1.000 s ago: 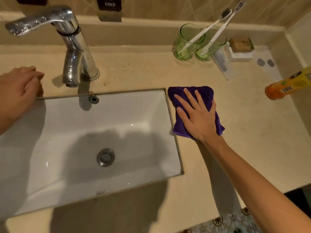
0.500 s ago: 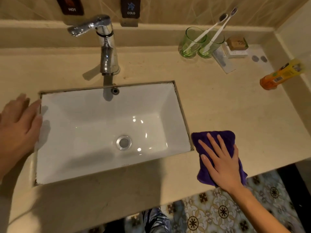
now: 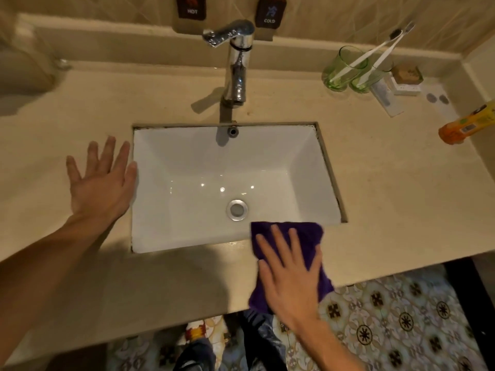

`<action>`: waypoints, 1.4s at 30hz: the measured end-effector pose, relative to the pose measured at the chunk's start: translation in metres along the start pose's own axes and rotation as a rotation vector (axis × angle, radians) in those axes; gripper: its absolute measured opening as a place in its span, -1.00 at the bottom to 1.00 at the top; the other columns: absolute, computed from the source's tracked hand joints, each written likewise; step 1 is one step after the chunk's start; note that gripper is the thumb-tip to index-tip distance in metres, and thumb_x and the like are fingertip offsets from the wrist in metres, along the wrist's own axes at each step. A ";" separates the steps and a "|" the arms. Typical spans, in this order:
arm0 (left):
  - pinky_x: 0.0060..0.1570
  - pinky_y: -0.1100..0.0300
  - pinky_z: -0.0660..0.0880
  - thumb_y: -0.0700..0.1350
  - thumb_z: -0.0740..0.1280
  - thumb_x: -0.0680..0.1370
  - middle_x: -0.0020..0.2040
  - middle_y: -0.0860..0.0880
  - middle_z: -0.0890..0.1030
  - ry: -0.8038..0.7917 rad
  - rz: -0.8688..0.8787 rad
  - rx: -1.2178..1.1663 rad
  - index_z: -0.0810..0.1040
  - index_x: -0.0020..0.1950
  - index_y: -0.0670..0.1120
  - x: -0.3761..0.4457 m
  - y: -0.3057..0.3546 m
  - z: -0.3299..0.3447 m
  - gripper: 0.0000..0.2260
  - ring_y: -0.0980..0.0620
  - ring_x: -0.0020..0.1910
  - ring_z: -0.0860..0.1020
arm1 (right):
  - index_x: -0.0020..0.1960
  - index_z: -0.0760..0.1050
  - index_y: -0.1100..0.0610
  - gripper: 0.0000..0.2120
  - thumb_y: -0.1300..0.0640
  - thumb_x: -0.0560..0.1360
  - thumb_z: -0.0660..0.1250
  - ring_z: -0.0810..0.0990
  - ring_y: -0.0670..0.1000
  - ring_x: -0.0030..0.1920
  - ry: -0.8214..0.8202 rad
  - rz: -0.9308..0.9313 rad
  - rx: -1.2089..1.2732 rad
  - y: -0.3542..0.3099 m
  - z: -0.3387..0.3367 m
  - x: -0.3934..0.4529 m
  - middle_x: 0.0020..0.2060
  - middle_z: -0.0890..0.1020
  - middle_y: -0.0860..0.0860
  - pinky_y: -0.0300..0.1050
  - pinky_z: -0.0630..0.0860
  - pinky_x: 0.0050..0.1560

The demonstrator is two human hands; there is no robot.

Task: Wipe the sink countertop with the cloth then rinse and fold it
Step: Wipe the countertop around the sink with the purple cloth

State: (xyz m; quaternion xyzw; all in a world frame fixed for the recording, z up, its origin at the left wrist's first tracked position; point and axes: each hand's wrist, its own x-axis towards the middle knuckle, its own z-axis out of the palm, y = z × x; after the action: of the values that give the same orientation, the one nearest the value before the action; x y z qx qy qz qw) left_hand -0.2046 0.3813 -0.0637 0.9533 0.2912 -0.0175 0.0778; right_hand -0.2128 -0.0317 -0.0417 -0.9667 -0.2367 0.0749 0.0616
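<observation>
Purple terry cloth (image 3: 312,234), folded into a thick pad, is pressed flat against the front strip of the beige stone countertop (image 3: 401,199) by the right hand (image 3: 292,274), whose fingers are spread straight over it rather than curled round it; its far edge overlaps the near rim of the white rectangular undermount sink (image 3: 187,167) and its near corner hangs past the counter's front lip. A second ago the pad was being pushed beside the right wall of the basin, and half a second ago it lay at the front right corner, so the stroke has been carried down that side and turned leftward along the front. The left hand (image 3: 101,183) is laid flat, fingers straight and apart, on the counter just left of the basin, holding nothing. Wiping is judged only partly done: the front strip and left side remain, and the chrome single-lever faucet (image 3: 237,62) has not yet been used for rinsing.
</observation>
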 end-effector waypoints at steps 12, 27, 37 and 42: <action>0.59 -0.26 -0.14 0.13 -0.09 0.74 0.73 0.11 -0.03 -0.041 -0.025 -0.015 0.00 0.71 0.18 -0.003 0.001 -0.006 -0.50 -0.03 0.71 -0.07 | 0.49 0.28 -0.34 -0.60 -0.26 0.67 0.04 0.09 0.04 0.63 -0.043 -0.272 0.124 -0.188 0.022 0.000 0.59 0.23 -0.19 0.42 -0.07 0.48; 0.59 -0.14 -0.21 0.21 -0.21 0.69 0.73 0.06 0.05 -0.046 0.026 -0.015 0.04 0.70 0.17 -0.001 -0.004 -0.008 -0.44 -0.08 0.69 0.00 | 0.57 0.18 -0.30 -0.51 -0.30 0.66 -0.06 0.04 0.02 0.64 -0.056 -0.025 -0.004 0.092 -0.027 0.005 0.62 0.15 -0.14 0.36 0.07 0.53; 0.57 -0.09 -0.39 0.24 -0.15 0.69 0.73 0.13 -0.03 -0.083 -0.008 -0.161 0.04 0.66 0.30 0.002 -0.003 -0.006 -0.49 -0.01 0.70 -0.10 | 0.61 0.08 -0.23 -0.48 -0.27 0.67 -0.13 -0.06 -0.07 0.64 -0.034 0.134 -0.006 0.195 -0.050 0.079 0.64 0.09 -0.12 0.24 -0.04 0.57; 0.58 -0.44 -0.07 0.29 -0.23 0.68 0.73 0.06 -0.02 -0.209 0.073 -0.108 0.07 0.70 0.14 0.014 -0.027 0.015 -0.39 -0.17 0.70 -0.08 | 0.62 0.09 -0.19 -0.45 -0.27 0.66 -0.14 -0.05 -0.07 0.64 -0.009 0.178 0.018 0.206 -0.060 0.142 0.64 0.10 -0.12 0.29 -0.09 0.57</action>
State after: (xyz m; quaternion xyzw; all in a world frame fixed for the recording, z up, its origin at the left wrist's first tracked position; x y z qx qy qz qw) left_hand -0.2078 0.4088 -0.0830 0.9507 0.2470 -0.0981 0.1597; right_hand 0.0149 -0.1520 -0.0314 -0.9830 -0.1497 0.0864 0.0623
